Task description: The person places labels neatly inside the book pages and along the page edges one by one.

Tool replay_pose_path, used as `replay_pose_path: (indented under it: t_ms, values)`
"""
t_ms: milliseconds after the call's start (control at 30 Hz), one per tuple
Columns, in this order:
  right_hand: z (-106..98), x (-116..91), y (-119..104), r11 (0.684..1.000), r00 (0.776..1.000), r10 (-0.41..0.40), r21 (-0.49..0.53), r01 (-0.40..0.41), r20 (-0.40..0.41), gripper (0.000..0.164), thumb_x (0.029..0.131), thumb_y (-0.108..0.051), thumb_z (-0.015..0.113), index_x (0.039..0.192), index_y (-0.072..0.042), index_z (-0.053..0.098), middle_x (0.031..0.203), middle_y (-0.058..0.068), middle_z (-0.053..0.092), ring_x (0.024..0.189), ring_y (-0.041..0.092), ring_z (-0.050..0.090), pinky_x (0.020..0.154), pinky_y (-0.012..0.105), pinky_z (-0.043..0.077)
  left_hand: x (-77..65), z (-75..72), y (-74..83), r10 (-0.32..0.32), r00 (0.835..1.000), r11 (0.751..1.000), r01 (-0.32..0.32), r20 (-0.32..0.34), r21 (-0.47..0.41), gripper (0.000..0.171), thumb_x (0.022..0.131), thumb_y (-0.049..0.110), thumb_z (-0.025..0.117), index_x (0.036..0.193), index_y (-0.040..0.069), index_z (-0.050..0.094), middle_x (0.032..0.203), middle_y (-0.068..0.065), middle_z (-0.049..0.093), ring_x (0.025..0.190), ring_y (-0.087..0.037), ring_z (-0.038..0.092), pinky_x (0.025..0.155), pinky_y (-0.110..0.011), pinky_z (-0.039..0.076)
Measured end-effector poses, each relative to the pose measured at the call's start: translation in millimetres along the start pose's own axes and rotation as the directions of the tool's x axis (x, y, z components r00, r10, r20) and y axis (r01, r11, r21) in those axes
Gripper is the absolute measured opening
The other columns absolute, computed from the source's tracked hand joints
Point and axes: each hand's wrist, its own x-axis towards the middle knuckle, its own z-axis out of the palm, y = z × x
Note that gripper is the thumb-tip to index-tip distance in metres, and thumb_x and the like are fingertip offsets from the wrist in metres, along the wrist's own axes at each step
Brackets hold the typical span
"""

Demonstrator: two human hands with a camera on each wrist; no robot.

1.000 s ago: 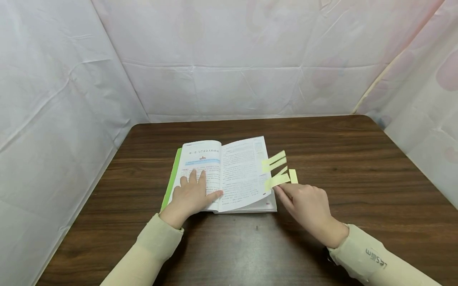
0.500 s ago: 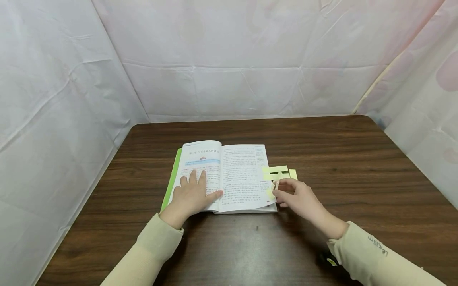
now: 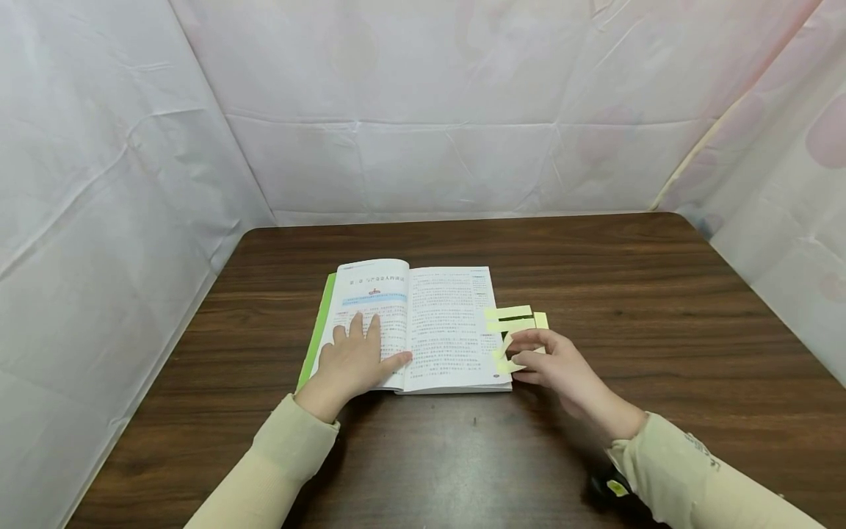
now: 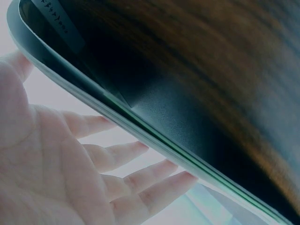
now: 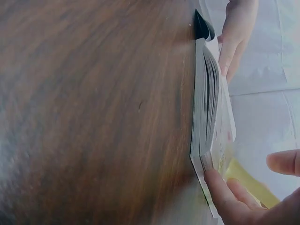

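An open book (image 3: 449,323) with printed pages and a green cover edge lies on the table. My left hand (image 3: 353,360) rests spread on the left page, its thumb reaching the middle fold. Several pale yellow sticky strips (image 3: 509,324) stick out past the right page's edge. Over the lower strips is my right hand (image 3: 562,367), its fingers loosely bent. In the right wrist view, its fingers (image 5: 220,187) touch the book's edge beside a yellow strip (image 5: 253,183), while the thumb stands apart. The left wrist view shows the left palm (image 4: 51,154) and the page stack from below.
The dark wooden table (image 3: 410,455) carries the book near its middle. A small black item (image 3: 611,486) with a yellow-green patch shows by the right sleeve. White cloth (image 3: 423,169) hangs behind the table and on both sides.
The right page, lifted a second ago, now lies flatter with its strips. My right hand has turned and its thumb and fingers have spread apart. The left hand has stayed in place.
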Motion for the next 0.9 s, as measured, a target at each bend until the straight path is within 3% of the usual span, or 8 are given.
replay_pose_path:
  t_ms: [400,667,800,900]
  values:
    - [-0.8,-4.4,-2.9,0.993,0.999,0.032,0.110,-0.031,-0.013,0.046,0.094,-0.003,0.055,0.135,0.007,0.037,0.128,0.022,0.056,0.092,0.008,0.065,0.079,0.031,0.058,0.4,-0.9,0.7,-0.002,1.000,1.000,0.002,0.006,0.002,0.099,0.087,0.073,0.052,0.156,0.006,0.028,0.160,-0.025,0.024,0.135,-0.050,0.033,0.097,-0.063,0.038]
    - [1.8,-9.9,-4.5,0.989,0.998,0.043,0.141,-0.037,-0.040,0.050,0.093,-0.003,0.055,0.137,0.003,0.031,0.131,0.021,0.050,0.094,0.011,0.064,0.080,0.033,0.058,0.9,0.3,-0.2,-0.002,1.000,1.000,0.002,0.003,0.005,0.099,0.087,0.072,0.053,0.156,0.006,0.029,0.160,-0.025,0.024,0.135,-0.050,0.033,0.096,-0.063,0.039]
    - [4.6,-12.7,-7.7,0.964,0.994,0.070,0.261,-0.047,-0.080,0.047,0.094,0.000,0.052,0.135,-0.002,0.029,0.129,0.014,0.043,0.093,0.011,0.063,0.081,0.034,0.058,0.4,0.3,-0.4,0.000,1.000,1.000,0.000,0.005,0.007,0.098,0.087,0.072,0.053,0.156,0.006,0.029,0.160,-0.026,0.024,0.135,-0.050,0.033,0.097,-0.064,0.038]
    - [4.3,-12.9,-9.7,0.916,0.989,0.102,0.397,-0.053,-0.105,0.045,0.095,0.002,0.048,0.133,-0.007,0.025,0.138,0.012,0.032,0.094,0.011,0.065,0.084,0.036,0.058,0.5,0.4,0.0,0.000,1.000,1.000,0.000,0.005,0.005,0.098,0.087,0.072,0.053,0.156,0.006,0.029,0.160,-0.025,0.024,0.135,-0.050,0.033,0.097,-0.063,0.038]
